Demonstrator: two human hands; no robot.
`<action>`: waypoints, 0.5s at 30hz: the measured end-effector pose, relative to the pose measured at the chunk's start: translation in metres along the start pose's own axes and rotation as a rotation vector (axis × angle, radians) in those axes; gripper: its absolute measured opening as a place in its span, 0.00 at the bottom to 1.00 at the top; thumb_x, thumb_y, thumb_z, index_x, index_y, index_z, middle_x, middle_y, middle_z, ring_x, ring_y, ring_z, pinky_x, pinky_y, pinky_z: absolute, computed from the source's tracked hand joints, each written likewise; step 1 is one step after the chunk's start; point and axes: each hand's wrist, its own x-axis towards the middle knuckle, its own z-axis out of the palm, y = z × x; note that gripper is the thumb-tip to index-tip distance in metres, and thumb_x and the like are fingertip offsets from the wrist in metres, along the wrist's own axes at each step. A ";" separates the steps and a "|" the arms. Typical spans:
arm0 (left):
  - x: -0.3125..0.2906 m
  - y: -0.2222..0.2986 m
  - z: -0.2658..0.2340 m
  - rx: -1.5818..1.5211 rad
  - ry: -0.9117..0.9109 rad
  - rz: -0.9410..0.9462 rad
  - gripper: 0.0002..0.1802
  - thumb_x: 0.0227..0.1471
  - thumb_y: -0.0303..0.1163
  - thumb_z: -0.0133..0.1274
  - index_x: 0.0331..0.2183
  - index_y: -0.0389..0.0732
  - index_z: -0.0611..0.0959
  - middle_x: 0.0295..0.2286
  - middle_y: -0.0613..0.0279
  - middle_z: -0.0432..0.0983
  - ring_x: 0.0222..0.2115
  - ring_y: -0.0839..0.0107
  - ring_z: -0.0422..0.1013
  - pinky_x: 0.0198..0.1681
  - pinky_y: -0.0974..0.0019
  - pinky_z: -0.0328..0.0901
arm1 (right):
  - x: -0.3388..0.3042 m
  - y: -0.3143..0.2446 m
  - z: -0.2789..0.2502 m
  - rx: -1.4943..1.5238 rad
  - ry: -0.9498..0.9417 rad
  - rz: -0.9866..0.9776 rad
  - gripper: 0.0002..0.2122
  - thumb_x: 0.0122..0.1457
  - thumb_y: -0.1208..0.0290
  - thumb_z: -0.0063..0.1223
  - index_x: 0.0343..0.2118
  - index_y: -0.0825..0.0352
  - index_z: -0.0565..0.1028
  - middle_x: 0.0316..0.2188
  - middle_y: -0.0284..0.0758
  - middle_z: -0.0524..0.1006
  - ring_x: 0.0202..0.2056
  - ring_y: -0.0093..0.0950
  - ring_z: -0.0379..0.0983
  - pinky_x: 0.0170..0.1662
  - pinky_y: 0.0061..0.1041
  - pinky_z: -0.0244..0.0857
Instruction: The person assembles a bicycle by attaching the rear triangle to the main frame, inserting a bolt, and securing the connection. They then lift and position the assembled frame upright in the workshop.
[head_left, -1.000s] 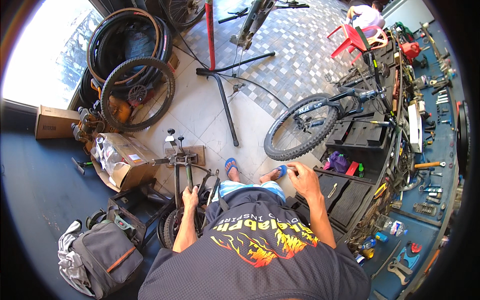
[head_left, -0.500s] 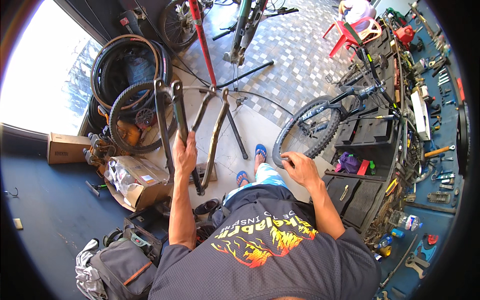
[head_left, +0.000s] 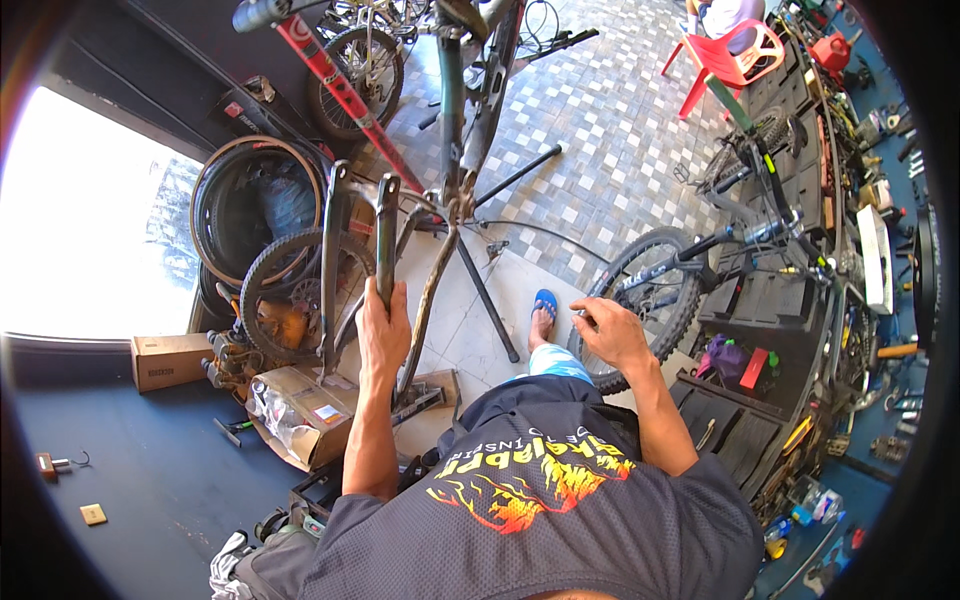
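A bare bicycle rear triangle (head_left: 387,235), dark with worn, bare-metal patches, is upright in front of me. My left hand (head_left: 385,330) is wrapped around one of its tubes, with the forked ends pointing up and away. Its far arm overlaps the lower end of a dark green bicycle frame (head_left: 452,110) in this view; whether they touch I cannot tell. My right hand (head_left: 612,335) hovers over the knobby front wheel (head_left: 683,300) of another bicycle, its fingers curled and the thumb side drawn together. Anything pinched there is too small to make out.
A red post (head_left: 350,95) with black legs (head_left: 485,300) stands ahead. To the left are stacked tyres (head_left: 205,215), a loose wheel (head_left: 262,330) and an opened cardboard box (head_left: 325,405). A cluttered tool bench (head_left: 800,400) lines the right side. Farther off, someone sits by a red chair (head_left: 715,62).
I have stepped forward, so the post and green frame appear closer. The rear triangle has come nearer the frame's lower end, still in my left hand. My right hand stays curled.
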 end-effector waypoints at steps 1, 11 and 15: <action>0.004 0.005 0.004 0.004 -0.007 -0.028 0.15 0.68 0.39 0.52 0.40 0.34 0.75 0.21 0.46 0.72 0.21 0.50 0.69 0.27 0.49 0.61 | 0.015 0.008 -0.010 -0.022 0.001 -0.002 0.10 0.63 0.65 0.60 0.44 0.62 0.82 0.37 0.39 0.84 0.38 0.40 0.82 0.42 0.37 0.75; 0.020 0.040 0.016 0.102 -0.019 -0.193 0.16 0.68 0.39 0.52 0.41 0.33 0.75 0.22 0.43 0.74 0.22 0.44 0.71 0.27 0.49 0.62 | 0.143 0.037 -0.043 -0.080 -0.073 -0.132 0.11 0.63 0.64 0.58 0.45 0.61 0.81 0.38 0.39 0.84 0.42 0.41 0.81 0.46 0.39 0.74; 0.025 0.047 0.015 0.077 0.002 -0.224 0.17 0.68 0.39 0.54 0.39 0.32 0.75 0.21 0.50 0.72 0.20 0.54 0.68 0.26 0.52 0.61 | 0.163 0.030 -0.030 -0.076 -0.109 -0.152 0.11 0.63 0.63 0.58 0.45 0.60 0.81 0.39 0.38 0.84 0.43 0.40 0.81 0.46 0.39 0.74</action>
